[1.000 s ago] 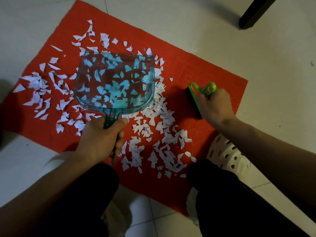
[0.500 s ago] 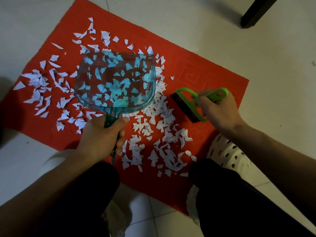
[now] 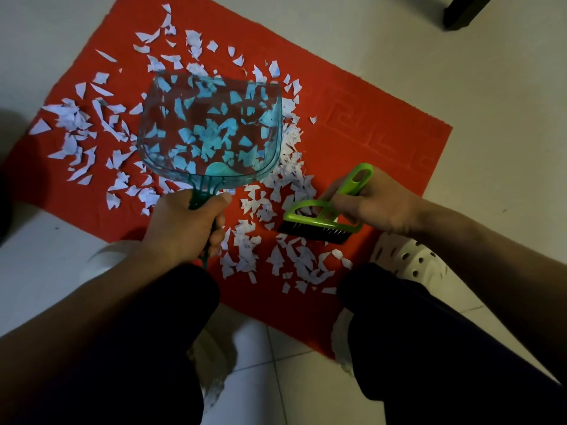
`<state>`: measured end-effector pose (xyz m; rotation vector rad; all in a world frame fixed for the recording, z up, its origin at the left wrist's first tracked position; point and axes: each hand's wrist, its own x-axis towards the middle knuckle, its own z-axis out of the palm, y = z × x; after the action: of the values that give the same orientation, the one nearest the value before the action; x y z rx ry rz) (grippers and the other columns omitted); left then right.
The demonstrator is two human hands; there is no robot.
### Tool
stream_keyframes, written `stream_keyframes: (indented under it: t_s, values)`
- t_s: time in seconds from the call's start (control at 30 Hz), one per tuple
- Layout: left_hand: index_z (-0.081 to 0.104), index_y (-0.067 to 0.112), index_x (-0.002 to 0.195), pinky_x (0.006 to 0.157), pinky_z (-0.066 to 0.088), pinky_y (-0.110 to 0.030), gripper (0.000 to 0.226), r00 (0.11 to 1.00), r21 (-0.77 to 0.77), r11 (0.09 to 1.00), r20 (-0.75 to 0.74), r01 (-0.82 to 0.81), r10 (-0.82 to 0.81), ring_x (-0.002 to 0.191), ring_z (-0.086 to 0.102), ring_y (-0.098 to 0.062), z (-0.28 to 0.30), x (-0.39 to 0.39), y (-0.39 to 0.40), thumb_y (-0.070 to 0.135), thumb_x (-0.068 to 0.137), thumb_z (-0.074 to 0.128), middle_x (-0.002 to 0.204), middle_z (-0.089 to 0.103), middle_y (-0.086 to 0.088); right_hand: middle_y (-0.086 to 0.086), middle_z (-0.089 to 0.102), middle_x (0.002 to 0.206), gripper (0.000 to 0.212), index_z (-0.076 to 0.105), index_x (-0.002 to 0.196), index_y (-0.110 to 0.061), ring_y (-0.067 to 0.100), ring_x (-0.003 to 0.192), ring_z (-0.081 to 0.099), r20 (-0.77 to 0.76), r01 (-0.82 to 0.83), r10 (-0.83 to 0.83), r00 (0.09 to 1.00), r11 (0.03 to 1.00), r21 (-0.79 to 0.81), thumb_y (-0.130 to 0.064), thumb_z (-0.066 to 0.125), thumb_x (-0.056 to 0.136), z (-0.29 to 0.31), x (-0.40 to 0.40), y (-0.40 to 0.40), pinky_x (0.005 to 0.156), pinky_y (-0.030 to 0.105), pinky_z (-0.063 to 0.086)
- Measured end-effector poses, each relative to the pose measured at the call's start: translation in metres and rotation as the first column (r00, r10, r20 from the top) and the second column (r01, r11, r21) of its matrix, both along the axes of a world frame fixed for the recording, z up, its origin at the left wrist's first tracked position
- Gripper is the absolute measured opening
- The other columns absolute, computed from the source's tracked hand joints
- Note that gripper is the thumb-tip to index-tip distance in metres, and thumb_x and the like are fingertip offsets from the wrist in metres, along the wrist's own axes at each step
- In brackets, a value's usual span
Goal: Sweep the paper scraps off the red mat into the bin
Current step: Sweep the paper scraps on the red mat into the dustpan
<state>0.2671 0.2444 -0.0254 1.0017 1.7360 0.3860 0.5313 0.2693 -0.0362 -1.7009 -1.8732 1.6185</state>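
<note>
Nearer the white paper scraps [image 3: 294, 259] came the green black-bristled hand brush [image 3: 319, 222], gripped by the right hand [image 3: 374, 204], while the left hand [image 3: 187, 225] gripped the clear teal plastic dustpan [image 3: 211, 130].

The floor [image 3: 460, 72] is laid in pale, glossy tiles with thin grout lines crossing near its lower edge. A dark furniture leg [image 3: 463, 10] stands on the tiles at the upper right corner. The light is dim, and deep shadow darkens the floor's left edge.

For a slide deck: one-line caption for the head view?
Left hand holds a teal dustpan over scraps on a red mat; right hand grips a green brush.
</note>
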Motion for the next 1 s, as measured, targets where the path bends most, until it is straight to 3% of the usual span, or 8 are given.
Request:
stream_keyframes:
  t_s: [0.1, 0.33, 0.47, 0.63, 0.73, 0.8, 0.93, 1.0]
  values:
    - [0.055, 0.006, 0.061, 0.038, 0.042, -0.022, 0.042, 0.999, 0.002, 1.0, 0.016, -0.03, 0.03, 0.033, 0.047, -0.015, 0.001, 0.002, -0.003, 0.031, 0.094, 0.061, 0.041, 0.051, -0.003, 0.004, 0.072, 0.075, 0.018, 0.076, 0.091, -0.008, 0.025, 0.067, 0.063, 0.004, -0.058, 0.058, 0.998, 0.998, -0.039, -0.008, 0.058, 0.09, 0.003, -0.002, -0.004, 0.062, 0.04, 0.052]
    - [0.055, 0.007, 0.061, 0.04, 0.042, -0.025, 0.041, 0.998, -0.011, 0.998, 0.025, -0.062, 0.062, 0.034, 0.046, -0.015, 0.0, 0.0, -0.008, 0.032, 0.093, 0.062, 0.04, 0.051, -0.001, 0.002, 0.075, 0.087, 0.019, 0.076, 0.091, -0.016, 0.02, 0.08, 0.069, 0.029, -0.281, 0.29, 0.957, 0.945, -0.164, -0.018, 0.057, 0.092, 0.001, -0.011, -0.019, 0.075, 0.044, 0.058]
    - [0.055, 0.006, 0.062, 0.038, 0.041, -0.024, 0.04, 0.995, -0.025, 0.996, 0.032, -0.09, 0.091, 0.033, 0.045, -0.014, -0.002, 0.0, -0.009, 0.032, 0.092, 0.063, 0.039, 0.051, 0.0, -0.03, 0.066, 0.067, 0.025, 0.064, 0.077, -0.033, -0.009, 0.063, 0.062, -0.065, -0.335, 0.331, 0.941, 0.895, -0.294, -0.014, 0.058, 0.093, -0.002, -0.016, -0.028, 0.056, 0.008, 0.046]
    - [0.055, 0.007, 0.064, 0.036, 0.04, -0.022, 0.038, 0.992, -0.061, 0.991, 0.053, -0.115, 0.118, 0.033, 0.045, -0.012, -0.002, 0.002, -0.007, 0.031, 0.093, 0.062, 0.041, 0.05, 0.0, -0.019, 0.062, 0.059, 0.02, 0.062, 0.074, -0.023, -0.009, 0.054, 0.055, -0.018, -0.436, 0.456, 0.89, 0.838, -0.329, -0.016, 0.058, 0.093, -0.018, -0.021, -0.035, 0.052, 0.009, 0.04]
    - [0.055, 0.008, 0.065, 0.039, 0.042, -0.024, 0.036, 0.987, -0.062, 0.988, 0.07, -0.14, 0.144, 0.036, 0.046, -0.014, -0.001, 0.003, -0.007, 0.03, 0.092, 0.063, 0.048, 0.052, -0.004, -0.026, 0.06, 0.061, 0.025, 0.055, 0.075, -0.031, -0.017, 0.061, 0.056, -0.003, -0.491, 0.525, 0.851, 0.795, -0.357, -0.016, 0.058, 0.094, -0.021, -0.024, -0.037, 0.054, 0.005, 0.041]
    - [0.056, 0.008, 0.066, 0.041, 0.042, -0.025, 0.035, 0.986, -0.06, 0.987, 0.067, -0.147, 0.151, 0.037, 0.046, -0.014, -0.001, 0.003, -0.007, 0.03, 0.092, 0.064, 0.049, 0.053, -0.004, -0.019, 0.063, 0.076, 0.007, 0.062, 0.086, -0.025, -0.005, 0.072, 0.061, 0.061, -0.535, 0.574, 0.816, 0.792, -0.293, -0.027, 0.06, 0.093, -0.024, -0.025, -0.039, 0.062, 0.012, 0.046]
    - [0.056, 0.007, 0.065, 0.037, 0.041, -0.023, 0.036, 0.986, -0.064, 0.987, 0.063, -0.149, 0.153, 0.035, 0.045, -0.012, -0.002, 0.003, -0.008, 0.03, 0.092, 0.064, 0.044, 0.051, -0.001, 0.003, 0.071, 0.093, 0.06, 0.069, 0.099, -0.016, 0.018, 0.083, 0.067, 0.206, -0.522, 0.537, 0.818, 0.843, -0.127, -0.065, 0.042, 0.077, -0.019, -0.022, -0.03, 0.073, 0.039, 0.057]
    - [0.056, 0.008, 0.064, 0.038, 0.04, -0.023, 0.036, 0.982, -0.065, 0.984, 0.074, -0.167, 0.172, 0.036, 0.044, -0.013, -0.002, 0.004, -0.009, 0.029, 0.092, 0.065, 0.045, 0.051, -0.002, 0.006, 0.072, 0.09, 0.047, 0.071, 0.098, -0.016, 0.02, 0.08, 0.068, 0.172, -0.47, 0.475, 0.863, 0.88, -0.071, -0.054, 0.049, 0.081, -0.013, -0.019, -0.025, 0.071, 0.042, 0.056]
